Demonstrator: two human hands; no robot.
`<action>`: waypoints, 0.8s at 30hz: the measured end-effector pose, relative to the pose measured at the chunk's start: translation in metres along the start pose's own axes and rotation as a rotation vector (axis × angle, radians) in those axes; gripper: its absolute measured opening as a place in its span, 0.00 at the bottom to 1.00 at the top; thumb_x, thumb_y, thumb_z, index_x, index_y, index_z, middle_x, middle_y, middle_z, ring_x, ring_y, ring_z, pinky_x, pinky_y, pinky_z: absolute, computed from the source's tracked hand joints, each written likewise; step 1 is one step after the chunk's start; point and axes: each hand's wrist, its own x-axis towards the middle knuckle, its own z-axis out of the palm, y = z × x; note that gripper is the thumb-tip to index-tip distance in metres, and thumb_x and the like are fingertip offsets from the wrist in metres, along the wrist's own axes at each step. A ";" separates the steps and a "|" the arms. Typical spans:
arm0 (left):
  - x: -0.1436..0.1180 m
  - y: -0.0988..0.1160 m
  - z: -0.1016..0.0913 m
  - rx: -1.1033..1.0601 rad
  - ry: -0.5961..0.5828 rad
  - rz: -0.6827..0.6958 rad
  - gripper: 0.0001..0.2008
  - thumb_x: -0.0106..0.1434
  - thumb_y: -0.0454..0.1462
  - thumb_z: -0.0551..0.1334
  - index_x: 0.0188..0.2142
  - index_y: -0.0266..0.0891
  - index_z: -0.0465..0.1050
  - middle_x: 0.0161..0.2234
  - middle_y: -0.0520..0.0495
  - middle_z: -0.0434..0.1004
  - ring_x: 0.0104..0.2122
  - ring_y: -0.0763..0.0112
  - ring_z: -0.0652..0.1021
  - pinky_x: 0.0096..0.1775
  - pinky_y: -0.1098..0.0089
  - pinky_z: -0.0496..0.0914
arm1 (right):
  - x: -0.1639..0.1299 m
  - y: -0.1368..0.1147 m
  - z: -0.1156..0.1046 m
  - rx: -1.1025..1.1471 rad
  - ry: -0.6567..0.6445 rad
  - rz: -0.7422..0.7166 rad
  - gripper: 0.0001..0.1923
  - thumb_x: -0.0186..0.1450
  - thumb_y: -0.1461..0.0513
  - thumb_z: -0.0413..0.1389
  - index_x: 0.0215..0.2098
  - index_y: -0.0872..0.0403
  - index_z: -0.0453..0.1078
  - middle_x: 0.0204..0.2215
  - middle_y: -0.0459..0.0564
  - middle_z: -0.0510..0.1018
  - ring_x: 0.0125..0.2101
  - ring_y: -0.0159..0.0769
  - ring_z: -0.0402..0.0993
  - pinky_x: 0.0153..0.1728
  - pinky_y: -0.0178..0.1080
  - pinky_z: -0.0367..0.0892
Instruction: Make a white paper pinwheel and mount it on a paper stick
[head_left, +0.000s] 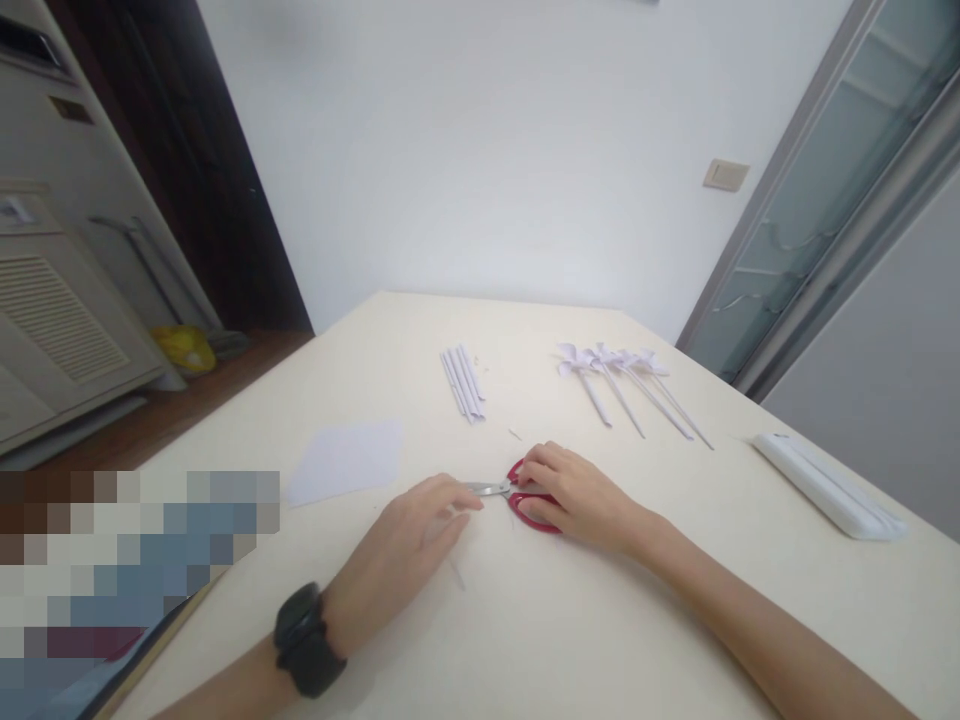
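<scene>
On the cream bench (pixel 600 620), near its middle, red-handled scissors (pixel 525 497) lie flat with blades closed. Right hand (pixel 577 495) rests over the handles, its grip loosely curled on them; left hand (pixel 409 545) lies beside the blade tips, fingers half open, holding nothing. Farther off sit a paper sheet (pixel 345 460), rolled paper sticks (pixel 463 382) and paper pinwheels (pixel 626 385)
</scene>
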 end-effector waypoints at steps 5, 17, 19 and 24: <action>0.003 -0.025 0.000 0.483 0.039 0.126 0.14 0.59 0.31 0.51 0.45 0.41 0.64 0.45 0.46 0.67 0.46 0.64 0.69 0.48 0.64 0.64 | 0.000 0.002 0.002 0.011 -0.004 -0.026 0.07 0.65 0.61 0.48 0.39 0.54 0.65 0.38 0.52 0.68 0.39 0.36 0.64 0.38 0.39 0.63; 0.005 -0.064 -0.024 0.831 0.131 -0.147 0.19 0.63 0.34 0.48 0.53 0.34 0.57 0.51 0.35 0.62 0.42 0.55 0.73 0.40 0.61 0.68 | -0.002 0.002 0.003 0.016 0.005 -0.019 0.06 0.65 0.62 0.47 0.39 0.53 0.64 0.38 0.52 0.68 0.39 0.37 0.64 0.38 0.40 0.64; 0.005 -0.060 -0.025 0.848 0.123 -0.155 0.19 0.63 0.33 0.48 0.54 0.34 0.57 0.51 0.36 0.62 0.42 0.56 0.74 0.39 0.63 0.68 | -0.001 0.001 0.003 0.012 0.004 -0.017 0.06 0.65 0.62 0.47 0.39 0.53 0.64 0.37 0.52 0.68 0.39 0.37 0.64 0.38 0.40 0.64; 0.005 -0.051 -0.027 0.848 0.098 -0.157 0.18 0.63 0.32 0.46 0.53 0.35 0.56 0.49 0.38 0.64 0.43 0.58 0.74 0.40 0.64 0.68 | -0.002 0.001 0.003 0.006 0.005 -0.011 0.06 0.65 0.62 0.47 0.39 0.53 0.64 0.38 0.52 0.68 0.39 0.37 0.63 0.38 0.40 0.64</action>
